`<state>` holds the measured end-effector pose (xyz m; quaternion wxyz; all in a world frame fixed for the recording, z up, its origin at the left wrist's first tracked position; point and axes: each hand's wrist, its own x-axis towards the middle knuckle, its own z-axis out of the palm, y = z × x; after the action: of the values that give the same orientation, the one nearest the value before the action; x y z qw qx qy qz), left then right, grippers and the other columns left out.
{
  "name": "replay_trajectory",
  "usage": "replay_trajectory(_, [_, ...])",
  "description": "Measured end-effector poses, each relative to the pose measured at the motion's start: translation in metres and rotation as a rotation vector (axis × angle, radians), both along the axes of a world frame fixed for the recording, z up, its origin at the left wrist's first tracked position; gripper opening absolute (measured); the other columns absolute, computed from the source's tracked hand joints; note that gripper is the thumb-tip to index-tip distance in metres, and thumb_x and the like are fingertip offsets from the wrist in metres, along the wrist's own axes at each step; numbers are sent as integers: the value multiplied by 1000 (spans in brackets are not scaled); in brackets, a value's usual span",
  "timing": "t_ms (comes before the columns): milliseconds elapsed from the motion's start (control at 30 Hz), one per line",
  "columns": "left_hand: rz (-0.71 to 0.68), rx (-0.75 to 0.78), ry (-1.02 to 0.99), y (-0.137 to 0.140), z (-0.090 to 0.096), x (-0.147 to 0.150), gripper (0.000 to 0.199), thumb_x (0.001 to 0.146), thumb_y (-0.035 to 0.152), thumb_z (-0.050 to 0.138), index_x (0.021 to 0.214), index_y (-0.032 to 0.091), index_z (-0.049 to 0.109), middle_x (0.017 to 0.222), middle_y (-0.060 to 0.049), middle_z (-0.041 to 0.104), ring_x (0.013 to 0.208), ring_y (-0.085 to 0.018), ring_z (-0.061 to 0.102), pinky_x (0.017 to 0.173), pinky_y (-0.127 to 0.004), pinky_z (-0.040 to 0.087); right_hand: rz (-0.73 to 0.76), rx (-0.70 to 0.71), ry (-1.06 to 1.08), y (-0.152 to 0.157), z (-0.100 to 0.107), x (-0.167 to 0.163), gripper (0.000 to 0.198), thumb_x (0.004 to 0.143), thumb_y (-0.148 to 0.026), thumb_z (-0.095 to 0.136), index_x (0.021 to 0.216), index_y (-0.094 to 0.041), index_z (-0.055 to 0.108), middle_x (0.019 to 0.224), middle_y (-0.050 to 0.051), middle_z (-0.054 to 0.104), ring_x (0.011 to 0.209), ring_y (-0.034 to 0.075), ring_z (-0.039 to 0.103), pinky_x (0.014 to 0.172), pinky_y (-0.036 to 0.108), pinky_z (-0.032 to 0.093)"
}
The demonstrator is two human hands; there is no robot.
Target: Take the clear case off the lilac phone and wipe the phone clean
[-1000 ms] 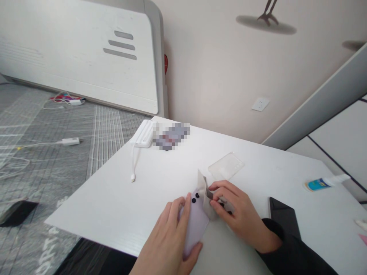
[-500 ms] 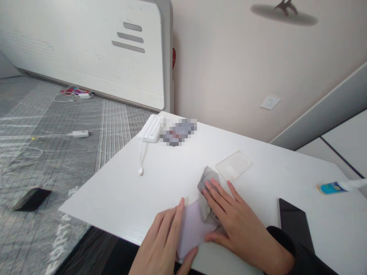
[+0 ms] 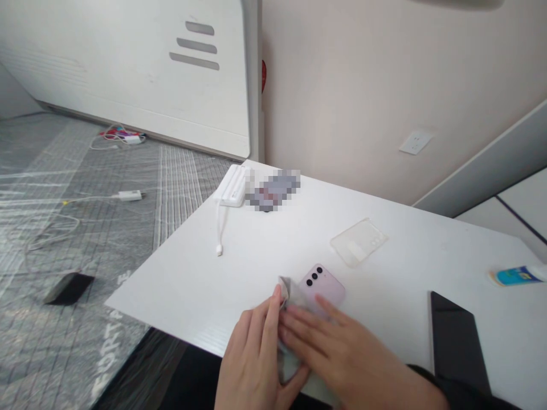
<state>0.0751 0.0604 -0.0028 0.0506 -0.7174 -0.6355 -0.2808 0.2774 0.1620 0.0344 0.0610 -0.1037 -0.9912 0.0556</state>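
Note:
A pale lilac phone [image 3: 328,285] lies back side up on the white table, its three camera lenses showing at the far end. My left hand [image 3: 256,353] grips the phone's left edge, thumb near me and fingers along the side. Over the near part of the phone, my right hand [image 3: 337,344] presses a crumpled grey cloth [image 3: 291,291], fingers slightly blurred. The cloth and both hands hide the phone's lower half. Beyond it lies a clear phone case [image 3: 358,244].
A white power bank [image 3: 233,188] with a short cable and a pixelated item [image 3: 276,191] are at the table's far corner. To the right are a dark tablet-like slab [image 3: 457,339] and a blue-labelled bottle [image 3: 517,276]. Cables and a charger [image 3: 129,196] lie on the floor.
My right hand and the cloth have moved left and nearer to me along the phone, uncovering its camera end. The left hand keeps its grip. The view has shifted slightly.

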Motion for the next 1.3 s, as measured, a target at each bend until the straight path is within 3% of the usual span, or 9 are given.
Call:
replay_trajectory(167, [-60,-91,-8,-3,6,-3,101,91,50,65,167,9,12,142,-19,63,113,-32,64,93,-42,56,-299,-6,-23,14,1,7,109,90,-80,53,163,-5,27,168,21,32,157,35,31,128,60,27])
replay_trajectory(233, [-80,-92,11,-4,6,-4,100,92,48,63,167,9,10,145,-19,61,115,-32,63,94,-42,55,-231,-63,-29,9,4,5,112,88,-84,49,164,-4,25,170,20,27,159,33,26,130,56,25])
replay_trajectory(367, [-61,-47,43,-2,4,-3,92,94,44,59,166,9,14,145,-19,60,115,-32,62,94,-42,53,72,-215,-53,-1,9,0,89,101,-68,47,166,-11,23,170,10,31,161,20,23,133,42,18])
replay_trajectory(533, [-43,-48,9,0,3,-1,92,91,52,67,161,8,27,141,-18,62,116,-31,61,96,-42,53,-266,-109,23,9,6,10,103,92,-74,56,165,-9,25,166,22,36,157,33,31,129,60,23])
replay_trajectory(700, [-56,-56,26,3,5,-1,87,94,45,59,163,8,23,145,-18,58,121,-31,59,98,-42,53,38,-249,-7,4,6,11,91,98,-67,54,166,-13,25,167,12,38,159,22,28,133,44,18])
replay_trajectory(867, [-50,-62,7,3,6,-3,90,92,47,66,162,8,26,145,-20,57,121,-32,58,97,-43,54,-318,-111,27,11,4,14,102,93,-77,51,164,-8,26,168,19,32,158,34,29,130,59,18])
replay_trajectory(1000, [-72,-75,4,2,6,-4,87,93,42,62,162,6,24,145,-21,56,122,-32,58,98,-44,54,-7,-237,-13,6,7,9,95,98,-78,37,165,-12,26,170,11,31,161,22,22,133,45,12])
replay_trajectory(1167, [-66,-78,-19,2,7,-5,92,92,46,66,163,8,22,146,-21,56,122,-32,58,97,-44,55,-298,-133,13,4,6,9,95,97,-74,47,163,-8,29,168,18,34,159,30,28,131,58,18])
replay_trajectory(1300, [-86,-78,-3,2,7,-4,87,94,41,61,163,8,22,147,-20,55,123,-32,57,97,-43,55,-63,-206,12,-6,5,5,95,99,-76,40,164,-9,26,170,11,31,161,23,21,133,47,18])
